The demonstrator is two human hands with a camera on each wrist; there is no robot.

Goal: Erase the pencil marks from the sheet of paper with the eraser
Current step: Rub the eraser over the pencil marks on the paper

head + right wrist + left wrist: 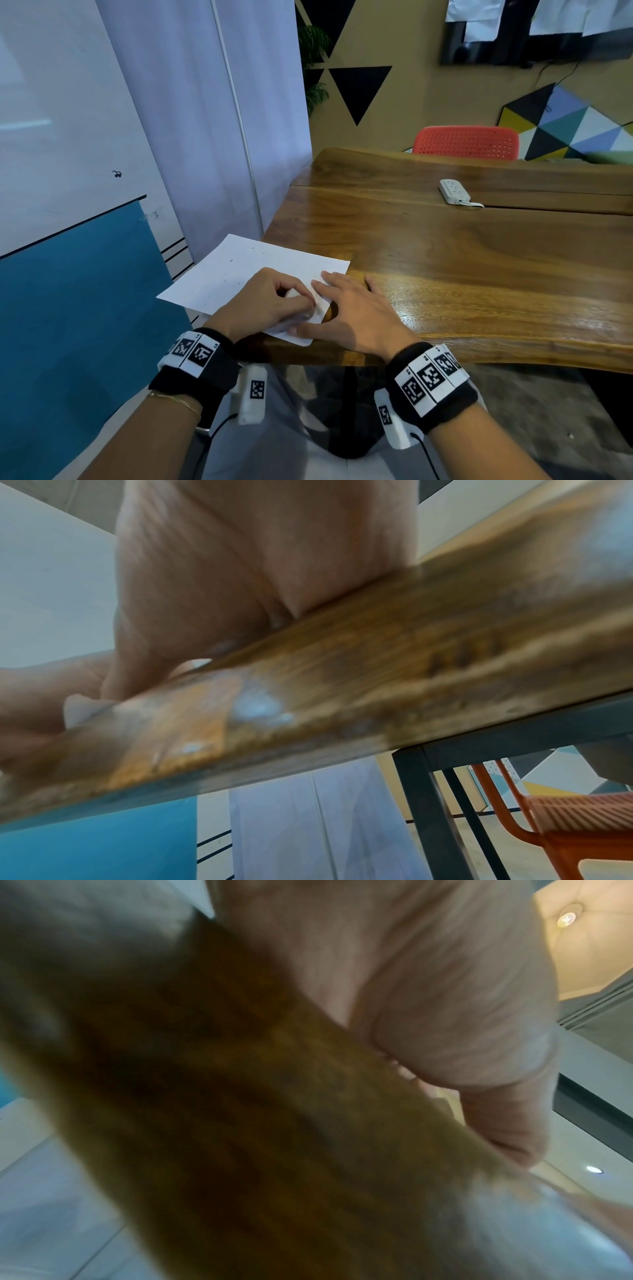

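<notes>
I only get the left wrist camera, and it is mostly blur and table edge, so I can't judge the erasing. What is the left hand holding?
Observer: In the head view, the left hand curls its fingers round a white eraser, down on the sheet of paper.
Operator: Is the sheet pinned by anything?
Observer: Yes. The right hand lies flat, fingers spread, on the sheet's right edge and the table.
Operator: Any marks left?
Observer: A few dark specks show on the sheet's far left part, which overhangs the table's edge.
</notes>
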